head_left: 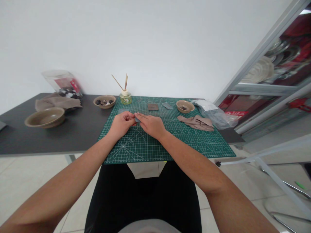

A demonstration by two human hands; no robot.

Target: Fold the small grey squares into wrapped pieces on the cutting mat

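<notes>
Over the green cutting mat, my two hands meet at the fingertips. My left hand is closed, its thumb and fingers pinched together; what they hold is mostly hidden. My right hand is closed too, its fingers pressing on a small grey piece that looks like sandpaper and shows between the hands. Just behind my left hand, a grey sheet lies partly covered. Farther back on the mat are a brown square sheet and a creased blue-grey sheet.
Left: a bowl of stones, a larger bowl, a brown cloth and a clear jar of stones. A reed diffuser stands at the back. Right: a small bowl, a crumpled cloth and a plastic bag.
</notes>
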